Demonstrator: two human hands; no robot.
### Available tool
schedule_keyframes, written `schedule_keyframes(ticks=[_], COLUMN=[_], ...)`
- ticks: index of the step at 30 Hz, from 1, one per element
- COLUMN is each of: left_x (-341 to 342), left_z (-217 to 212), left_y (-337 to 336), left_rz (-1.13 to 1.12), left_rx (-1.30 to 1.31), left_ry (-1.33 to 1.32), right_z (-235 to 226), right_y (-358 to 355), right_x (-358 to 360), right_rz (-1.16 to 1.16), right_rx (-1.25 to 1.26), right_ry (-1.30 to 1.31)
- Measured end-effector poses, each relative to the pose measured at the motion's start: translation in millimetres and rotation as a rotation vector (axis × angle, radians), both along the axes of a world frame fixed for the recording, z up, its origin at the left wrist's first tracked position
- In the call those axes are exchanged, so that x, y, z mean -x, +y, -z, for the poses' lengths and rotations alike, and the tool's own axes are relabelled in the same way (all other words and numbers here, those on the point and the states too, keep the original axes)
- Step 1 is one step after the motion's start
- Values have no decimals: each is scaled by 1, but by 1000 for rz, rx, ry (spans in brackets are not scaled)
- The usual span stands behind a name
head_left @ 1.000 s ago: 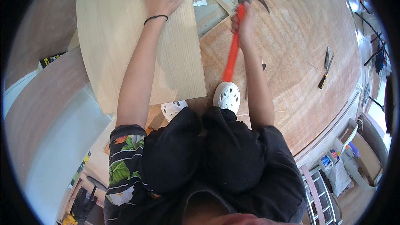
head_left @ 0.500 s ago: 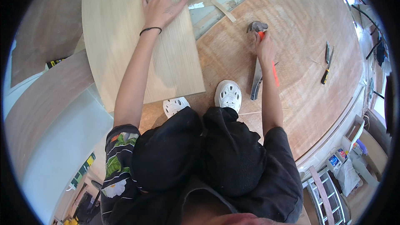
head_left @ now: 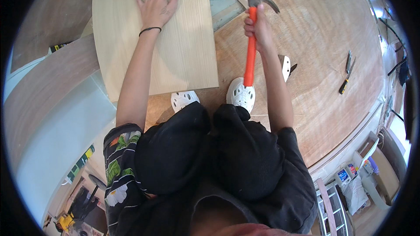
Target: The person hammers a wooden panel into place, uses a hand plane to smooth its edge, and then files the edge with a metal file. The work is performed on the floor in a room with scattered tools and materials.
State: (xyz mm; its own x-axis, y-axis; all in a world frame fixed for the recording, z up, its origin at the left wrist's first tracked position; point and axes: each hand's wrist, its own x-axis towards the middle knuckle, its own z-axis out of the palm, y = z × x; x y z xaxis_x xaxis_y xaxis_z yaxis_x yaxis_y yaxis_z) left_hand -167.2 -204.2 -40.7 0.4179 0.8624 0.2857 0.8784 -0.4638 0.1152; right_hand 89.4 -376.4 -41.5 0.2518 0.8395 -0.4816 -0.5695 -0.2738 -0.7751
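My left hand (head_left: 154,8) lies flat with its fingers spread on a pale wood-grain panel (head_left: 188,57). Gripped in my right hand (head_left: 261,30) is a claw hammer (head_left: 250,63), held near the head end of its orange handle. The dark steel head is at the top, its claw curving to the right, beyond the panel's right edge. Below, the handle's end overlaps my white clog (head_left: 241,98). Partly hidden behind my right forearm is a white object (head_left: 285,66) with a dark tip.
A large brown plywood sheet (head_left: 323,30) spreads to the right. On it lie a slim grey tool (head_left: 348,61) and a tool with a yellow-and-black handle (head_left: 344,86). A curved light-blue-sided piece (head_left: 65,122) stands at the left. A metal ladder (head_left: 334,212) is at lower right.
My right hand has lifted the hammer up and to the left, and its whole handle now shows. My left hand has shifted slightly left on the panel, fingers spread wider.
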Motion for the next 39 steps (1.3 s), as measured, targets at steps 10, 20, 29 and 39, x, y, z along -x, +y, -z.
schedule_keyframes(ticks=[10, 20, 29, 39], left_x=[-2, -13, -5, -3], left_z=[6, -18, 2, 10], left_y=[2, -3, 0, 4], left_rz=[-31, -31, -30, -28], left_rx=[-36, 44, -62, -57], left_ry=[20, -76, -17, -31], right_z=[-40, -36, -35, -44], right_y=[47, 47, 37, 40], right_x=[38, 31, 30, 36], right_rz=[-45, 4, -11, 115], right_rx=[-2, 65, 51, 99], right_ry=[-289, -422, -359, -334])
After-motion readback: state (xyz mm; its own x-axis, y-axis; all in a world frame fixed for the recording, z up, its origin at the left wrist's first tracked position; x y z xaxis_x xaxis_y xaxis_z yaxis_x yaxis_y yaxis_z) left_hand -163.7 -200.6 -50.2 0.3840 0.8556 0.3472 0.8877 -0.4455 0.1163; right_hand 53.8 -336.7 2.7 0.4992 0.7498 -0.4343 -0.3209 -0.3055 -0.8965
